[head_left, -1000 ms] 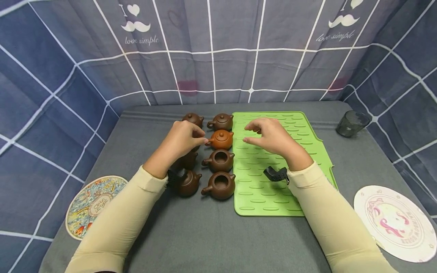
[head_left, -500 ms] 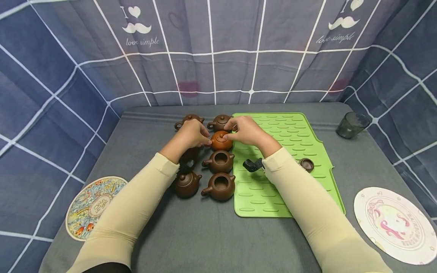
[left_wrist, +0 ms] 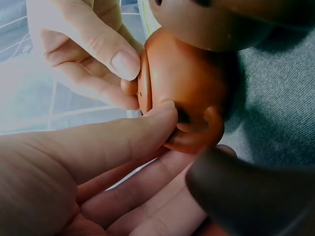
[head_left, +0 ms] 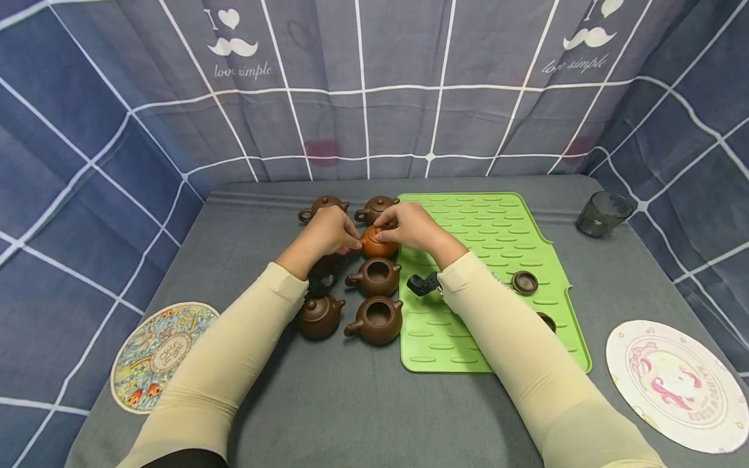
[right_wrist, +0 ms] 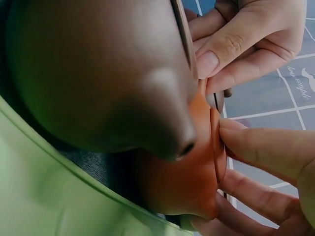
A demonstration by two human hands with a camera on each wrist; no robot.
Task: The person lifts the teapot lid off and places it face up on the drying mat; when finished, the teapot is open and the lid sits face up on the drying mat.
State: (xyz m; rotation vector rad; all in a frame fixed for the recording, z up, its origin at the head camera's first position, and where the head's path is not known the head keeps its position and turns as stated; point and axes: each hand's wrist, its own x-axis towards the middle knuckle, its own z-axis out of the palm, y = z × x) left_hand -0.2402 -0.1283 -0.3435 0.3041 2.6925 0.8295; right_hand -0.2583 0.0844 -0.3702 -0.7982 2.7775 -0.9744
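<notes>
An orange clay teapot [head_left: 379,250] stands in the right column of teapots. My left hand [head_left: 329,231] holds its looped handle [left_wrist: 212,129], thumb on top and fingers beneath. My right hand [head_left: 414,226] pinches the small knob [left_wrist: 129,87] of its lid [left_wrist: 145,81], which sits on the pot. Nearer me are two brown teapots without lids, one [head_left: 374,291] just in front and another [head_left: 377,336] closer. Behind the orange one is a lidded brown teapot [head_left: 370,209]. In the left column, a lidded teapot [head_left: 320,318] shows near my left forearm; others there are partly hidden by it.
A green ridged mat [head_left: 468,214] lies right of the teapots. Two loose brown lids, one [head_left: 525,283] whole and one [head_left: 547,320] half covered by my right sleeve, rest on it. A dark glass [head_left: 603,213], a patterned disc [head_left: 164,357] and a white disc [head_left: 673,387] lie around.
My right hand has moved left from above the mat to the orange teapot's lid knob. The left hand has shifted slightly right at the handle. Loose lids have come out from under the right sleeve.
</notes>
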